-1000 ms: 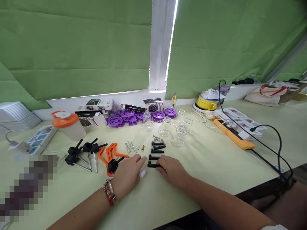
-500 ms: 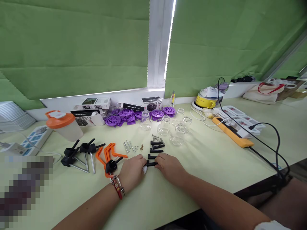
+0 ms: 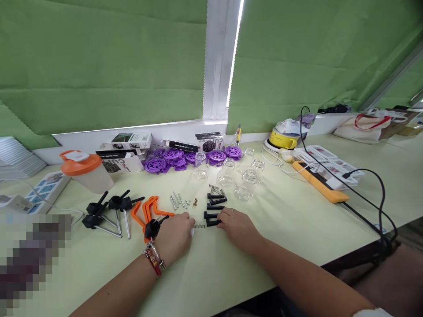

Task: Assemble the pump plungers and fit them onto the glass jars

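Note:
My left hand (image 3: 174, 237), a beaded bracelet on its wrist, is curled on the pale green table (image 3: 297, 224). Its fingertips pinch the left end of a small metal spring (image 3: 199, 226). The spring lies in line with a short black plastic piece (image 3: 211, 222), and my right hand (image 3: 237, 225) grips that piece's right end. Just beyond lie more black pieces (image 3: 216, 206) in a row, a heap of springs (image 3: 215, 190) and some metal pins (image 3: 176, 201). Orange clamp parts (image 3: 150, 210) lie right beside my left hand.
Black-handled rods (image 3: 109, 210) lie at the left, near an orange-lidded shaker (image 3: 86, 171). Purple wheels (image 3: 165, 162), small boxes (image 3: 127, 141) and glass jars (image 3: 244, 190) stand further back. An orange power strip (image 3: 319, 182) and a black cable (image 3: 375, 185) cross the right side.
Both hands were together on the black piece. My left hand has drawn back to the left, and the spring now shows between it and the piece. The right hand stays on the piece.

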The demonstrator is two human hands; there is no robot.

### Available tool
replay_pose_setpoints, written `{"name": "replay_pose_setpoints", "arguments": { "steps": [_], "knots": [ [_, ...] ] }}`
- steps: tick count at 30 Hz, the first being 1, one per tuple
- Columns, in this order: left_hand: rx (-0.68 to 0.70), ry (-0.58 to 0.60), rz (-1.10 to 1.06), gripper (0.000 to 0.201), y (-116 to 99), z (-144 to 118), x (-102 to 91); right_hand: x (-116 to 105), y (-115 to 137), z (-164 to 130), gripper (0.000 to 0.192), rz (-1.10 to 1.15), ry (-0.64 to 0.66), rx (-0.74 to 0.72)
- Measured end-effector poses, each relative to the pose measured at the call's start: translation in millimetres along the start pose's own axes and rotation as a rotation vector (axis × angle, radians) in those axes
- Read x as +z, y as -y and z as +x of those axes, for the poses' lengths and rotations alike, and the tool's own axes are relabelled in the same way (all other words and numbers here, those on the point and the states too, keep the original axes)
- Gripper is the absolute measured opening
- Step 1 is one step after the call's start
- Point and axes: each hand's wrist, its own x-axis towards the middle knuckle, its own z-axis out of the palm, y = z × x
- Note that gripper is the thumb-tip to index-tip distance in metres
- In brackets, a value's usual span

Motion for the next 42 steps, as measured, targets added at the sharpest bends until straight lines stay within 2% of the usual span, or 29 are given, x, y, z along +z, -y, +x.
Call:
{"name": "replay_pose_setpoints", "arguments": {
  "steps": [8,10,13,15,18,21,24,27,29,31,36,42],
  "knots": [
    [-0.036,0.014,-0.017,0.022,3.9,-0.8,-4.0,-4.6,7.7,-2.1,0.013,0.037,-0.034,0.006],
    [-0.038,0.011,-0.030,0.021,2.4,-0.3,-5.6,-8.3,13.9,-1.2,0.014,0.038,-0.087,-0.055],
    [-0.036,0.001,-0.067,0.020,-1.0,2.1,-7.4,-12.1,25.3,5.6,0.018,-0.010,-0.133,-0.224],
    [-0.032,-0.006,-0.107,0.020,-2.8,4.9,-7.6,-12.9,32.0,13.5,0.017,-0.072,-0.109,-0.311],
    [-0.037,-0.010,-0.166,0.021,-4.0,9.1,-7.2,-14.3,37.0,28.0,0.013,-0.140,-0.039,-0.348],
    [-0.079,-0.017,-0.186,0.023,-5.8,10.9,-7.6,-20.4,32.6,44.3,0.012,-0.107,0.024,-0.309],
    [-0.124,-0.040,-0.146,0.023,-11.7,10.9,-7.0,-28.9,15.8,64.8,0.015,0.071,0.021,-0.159],
    [-0.018,-0.053,-0.100,0.033,-20.9,11.7,-1.9,-30.9,-9.8,88.3,0.033,0.363,-0.040,0.062],
    [0.099,-0.067,-0.080,0.045,-26.8,13.3,3.8,-25.8,-26.3,101.4,0.034,0.479,-0.100,0.117],
    [0.166,-0.090,-0.062,0.050,-31.2,15.8,9.9,-16.8,-38.7,109.7,0.030,0.567,-0.151,0.131],
    [0.187,-0.106,-0.055,0.045,-33.9,22.4,19.8,6.1,-49.9,109.6,0.022,0.747,-0.227,0.115],
    [0.189,-0.096,-0.060,0.045,-33.1,27.9,20.9,14.4,-50.0,100.8,0.029,0.805,-0.305,0.052]
  ]
}}
